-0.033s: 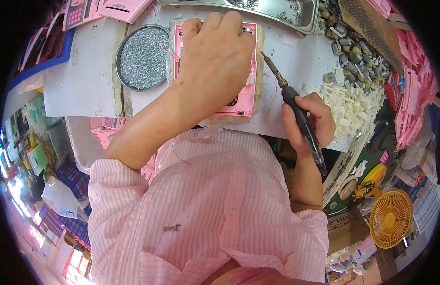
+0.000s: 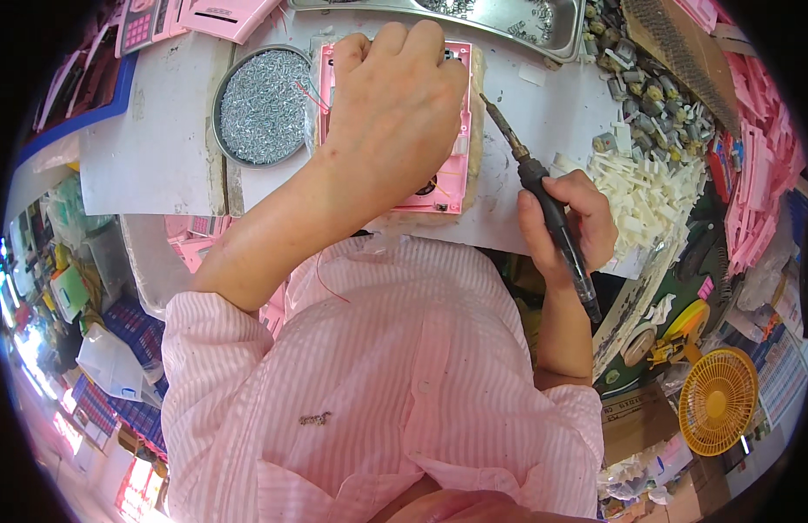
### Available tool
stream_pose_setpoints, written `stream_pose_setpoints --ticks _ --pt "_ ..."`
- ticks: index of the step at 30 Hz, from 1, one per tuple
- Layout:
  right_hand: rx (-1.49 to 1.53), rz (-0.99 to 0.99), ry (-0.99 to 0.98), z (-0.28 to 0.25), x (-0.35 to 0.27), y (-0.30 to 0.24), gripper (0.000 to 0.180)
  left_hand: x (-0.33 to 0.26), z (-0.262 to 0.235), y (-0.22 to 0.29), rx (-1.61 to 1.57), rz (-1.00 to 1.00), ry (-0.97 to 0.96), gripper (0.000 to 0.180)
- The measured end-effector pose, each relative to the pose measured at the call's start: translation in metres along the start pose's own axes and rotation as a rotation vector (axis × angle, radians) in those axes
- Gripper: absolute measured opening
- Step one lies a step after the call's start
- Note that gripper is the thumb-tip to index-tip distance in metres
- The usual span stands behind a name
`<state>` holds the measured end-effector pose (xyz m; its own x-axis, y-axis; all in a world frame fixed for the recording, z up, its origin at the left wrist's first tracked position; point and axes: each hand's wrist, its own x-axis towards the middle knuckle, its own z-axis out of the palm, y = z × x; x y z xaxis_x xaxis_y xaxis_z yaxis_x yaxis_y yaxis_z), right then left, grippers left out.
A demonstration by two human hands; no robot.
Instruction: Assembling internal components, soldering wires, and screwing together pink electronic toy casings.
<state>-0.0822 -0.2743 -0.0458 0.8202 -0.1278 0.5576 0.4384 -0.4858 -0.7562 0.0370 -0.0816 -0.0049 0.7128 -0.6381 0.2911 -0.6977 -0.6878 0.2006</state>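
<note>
A pink plastic casing (image 2: 458, 174) with its inside facing up lies on a pale pad at the table's front. Over it bends my left hand (image 2: 395, 105), its fingers curled downward near the far edge; the fingertips and whatever they grip are hidden. Thin red wires (image 2: 312, 96) stick out left of the casing. My right hand (image 2: 587, 218) is closed round the dark handle of a soldering iron (image 2: 552, 209). The iron's tip points up and left, just beside the casing's right side. Another red wire (image 2: 330, 283) hangs below my left forearm.
Left of the casing stands a round dish (image 2: 217, 113) full of small silvery screws. A metal tray (image 2: 509, 44) with small springs sits beyond. To the right are piles of small motors (image 2: 657, 105), white plastic pieces (image 2: 635, 196) and pink parts (image 2: 757, 174). A yellow fan (image 2: 718, 401) stands lower right.
</note>
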Motion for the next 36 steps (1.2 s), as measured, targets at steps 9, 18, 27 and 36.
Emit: stream_pose_setpoints --ticks 9,18,27,36 --pt "0.017 0.034 0.012 -0.008 -0.002 0.001 0.034 0.003 0.000 -0.002 0.048 0.053 -0.018 0.009" --pt "0.017 -0.006 0.023 -0.015 0.002 -0.001 0.036 0.008 -0.009 0.001 0.111 0.021 -0.179 0.012" --pt "0.008 0.006 0.033 -0.020 0.000 0.000 0.035 0.012 -0.010 0.004 0.115 0.005 -0.201 0.012" --pt "-0.017 0.014 -0.016 -0.026 -0.002 -0.004 0.032 0.015 -0.011 0.004 0.139 0.089 -0.156 0.005"
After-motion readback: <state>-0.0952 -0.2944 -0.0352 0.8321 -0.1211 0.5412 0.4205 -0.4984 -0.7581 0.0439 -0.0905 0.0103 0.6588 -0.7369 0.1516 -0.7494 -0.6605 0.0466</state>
